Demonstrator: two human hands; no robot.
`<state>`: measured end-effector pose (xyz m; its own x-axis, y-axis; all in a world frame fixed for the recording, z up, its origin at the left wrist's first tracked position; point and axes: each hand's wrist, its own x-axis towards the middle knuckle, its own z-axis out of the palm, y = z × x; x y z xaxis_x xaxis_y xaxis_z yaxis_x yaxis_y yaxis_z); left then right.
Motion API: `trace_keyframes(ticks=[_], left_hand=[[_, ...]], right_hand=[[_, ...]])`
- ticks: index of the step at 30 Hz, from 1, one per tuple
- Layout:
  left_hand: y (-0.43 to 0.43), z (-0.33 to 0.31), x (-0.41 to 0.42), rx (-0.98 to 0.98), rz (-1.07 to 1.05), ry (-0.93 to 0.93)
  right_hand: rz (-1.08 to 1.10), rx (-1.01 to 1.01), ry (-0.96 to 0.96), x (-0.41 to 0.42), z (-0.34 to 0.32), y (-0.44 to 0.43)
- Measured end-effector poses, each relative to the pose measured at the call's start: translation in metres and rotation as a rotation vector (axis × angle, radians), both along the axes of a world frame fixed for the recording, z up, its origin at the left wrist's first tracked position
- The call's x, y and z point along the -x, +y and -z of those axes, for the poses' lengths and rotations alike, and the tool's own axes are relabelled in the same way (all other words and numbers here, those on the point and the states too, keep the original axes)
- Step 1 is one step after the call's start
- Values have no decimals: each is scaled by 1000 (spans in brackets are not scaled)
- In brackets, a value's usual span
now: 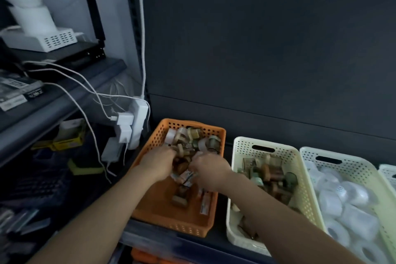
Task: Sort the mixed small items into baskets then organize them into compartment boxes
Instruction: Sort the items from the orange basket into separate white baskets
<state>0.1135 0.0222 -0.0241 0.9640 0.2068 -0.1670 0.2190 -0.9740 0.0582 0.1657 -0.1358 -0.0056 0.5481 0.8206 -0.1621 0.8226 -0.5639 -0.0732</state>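
Note:
An orange basket (pixel 162 210) on the shelf holds a heap of mixed small tape rolls (pixel 194 138) in brown, green and white. Both my hands are inside it. My left hand (pixel 157 162) is curled into the heap at its middle. My right hand (pixel 211 170) is curled beside it, and a wrapped patterned roll (pixel 184 177) sits between the two hands. Fingertips are hidden among the rolls. To the right, a cream basket (pixel 237 180) holds brown and green rolls (pixel 271 178).
A second cream basket (pixel 364 167) at the right is full of white rolls (pixel 351 203). A dark back panel (pixel 267 53) rises behind the baskets. A white power strip with plugs (pixel 130 126) and trailing cables hangs left of the orange basket, beside a cluttered shelf.

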Motion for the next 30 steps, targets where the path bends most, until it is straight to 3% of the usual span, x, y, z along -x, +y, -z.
trace_keyframes(ticks=[5, 14, 24, 30], left_hand=[[16, 21, -9, 69, 77, -85], [40, 34, -28, 130, 121, 45], [38, 34, -22, 159, 187, 158], [33, 38, -15, 170, 122, 94]], right_hand=[[41, 108, 105, 0, 23, 23], [90, 167, 95, -8, 40, 33], [175, 78, 204, -10, 40, 34], [236, 50, 161, -4, 46, 37]])
